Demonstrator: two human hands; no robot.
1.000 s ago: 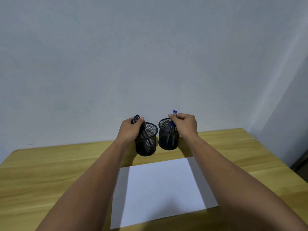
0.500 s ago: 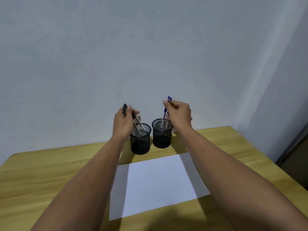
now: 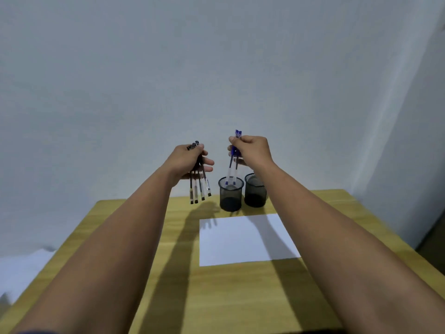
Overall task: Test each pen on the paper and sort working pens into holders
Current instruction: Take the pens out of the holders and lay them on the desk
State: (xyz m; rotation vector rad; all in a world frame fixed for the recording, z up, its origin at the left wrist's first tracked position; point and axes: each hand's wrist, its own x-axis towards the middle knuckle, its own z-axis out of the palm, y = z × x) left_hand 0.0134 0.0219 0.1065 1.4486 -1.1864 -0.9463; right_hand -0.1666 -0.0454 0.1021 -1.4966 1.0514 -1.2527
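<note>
Two black mesh holders stand side by side at the back of the table, the left holder (image 3: 230,195) and the right holder (image 3: 255,191). My left hand (image 3: 190,162) is shut on a bunch of several black pens (image 3: 199,189), hanging tips down in the air to the left of the holders. My right hand (image 3: 251,150) is shut on two blue pens (image 3: 232,165), held above the left holder with their tips at its rim. A white sheet of paper (image 3: 248,238) lies in front of the holders.
The wooden table (image 3: 216,297) ends close to a pale wall (image 3: 216,68) behind the holders. Something white (image 3: 21,263) lies below the table's left edge.
Both hands have lifted their pens up out of the holders. The black bunch has moved left, clear of the holders. The view has shifted left.
</note>
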